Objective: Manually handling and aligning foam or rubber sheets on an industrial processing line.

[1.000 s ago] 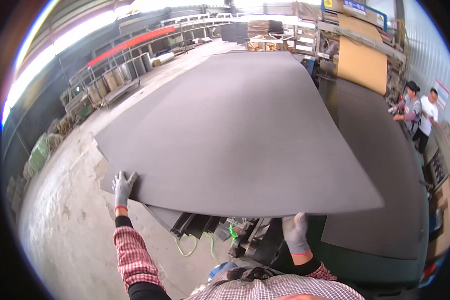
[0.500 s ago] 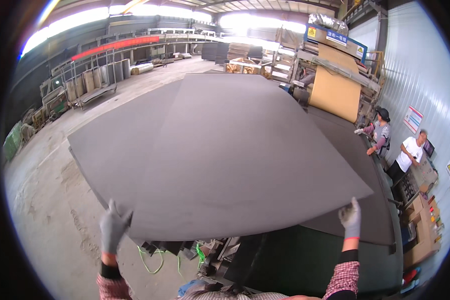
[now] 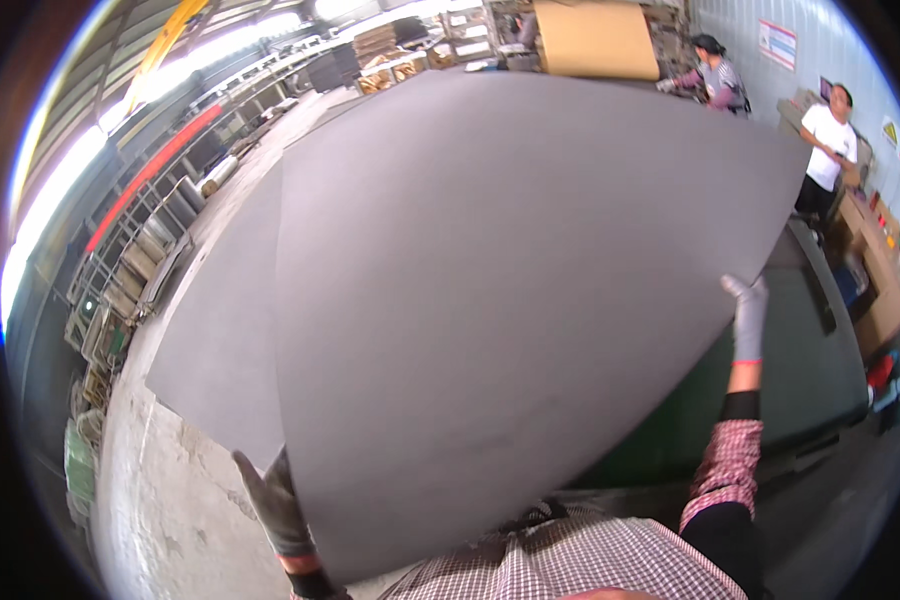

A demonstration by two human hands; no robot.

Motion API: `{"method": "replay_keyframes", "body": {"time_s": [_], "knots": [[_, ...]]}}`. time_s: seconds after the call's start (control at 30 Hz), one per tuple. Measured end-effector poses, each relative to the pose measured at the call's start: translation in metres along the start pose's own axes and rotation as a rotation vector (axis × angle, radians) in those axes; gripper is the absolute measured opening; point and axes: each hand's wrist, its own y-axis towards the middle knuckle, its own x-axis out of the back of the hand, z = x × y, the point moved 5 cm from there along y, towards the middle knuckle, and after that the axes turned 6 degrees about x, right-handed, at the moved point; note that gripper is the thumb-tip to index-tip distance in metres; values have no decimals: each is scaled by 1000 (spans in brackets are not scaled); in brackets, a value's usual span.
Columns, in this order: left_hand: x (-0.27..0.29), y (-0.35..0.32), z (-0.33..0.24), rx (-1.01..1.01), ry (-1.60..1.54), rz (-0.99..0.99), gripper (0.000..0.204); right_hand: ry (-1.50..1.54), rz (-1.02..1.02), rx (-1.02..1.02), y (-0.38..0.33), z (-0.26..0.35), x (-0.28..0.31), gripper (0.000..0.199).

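A very large grey sheet [image 3: 510,290] of board fills most of the view, raised and tilted up in front of me. My left hand [image 3: 275,500], in a grey glove, grips its lower left edge close to my body. My right hand [image 3: 748,315], also gloved, is stretched up and holds the sheet's right edge. A second grey sheet [image 3: 220,340] lies flat beneath it at the left. Both my sleeves are red-checked.
A dark green machine table [image 3: 800,370] lies under the sheet at the right. Two people [image 3: 830,135] stand at the far right near cardboard stacks [image 3: 595,35]. Racks [image 3: 140,270] line the left side of the concrete floor [image 3: 160,500].
The sheet has been lifted and swung up toward me. My right hand has risen high along its right edge, and my left hand has dropped lower and closer to my body.
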Motion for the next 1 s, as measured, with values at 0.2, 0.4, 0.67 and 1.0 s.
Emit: {"method": "replay_keyframes", "body": {"time_s": [0.2, 0.4, 0.67, 1.0], "knots": [[-148, 42, 7, -487, 868, 210, 27, -44, -126, 57, 1, 94, 68, 44], [-162, 73, 68, 35, 461, 222, 37, -1, -290, 152, -41, 119, 116, 47], [-107, 147, 182, 251, 411, 224, 28, 146, -623, -211, -67, 3, 251, 41], [-88, 231, 432, 498, 581, 243, 32, 330, -812, -530, -235, -235, 217, 46]]}}
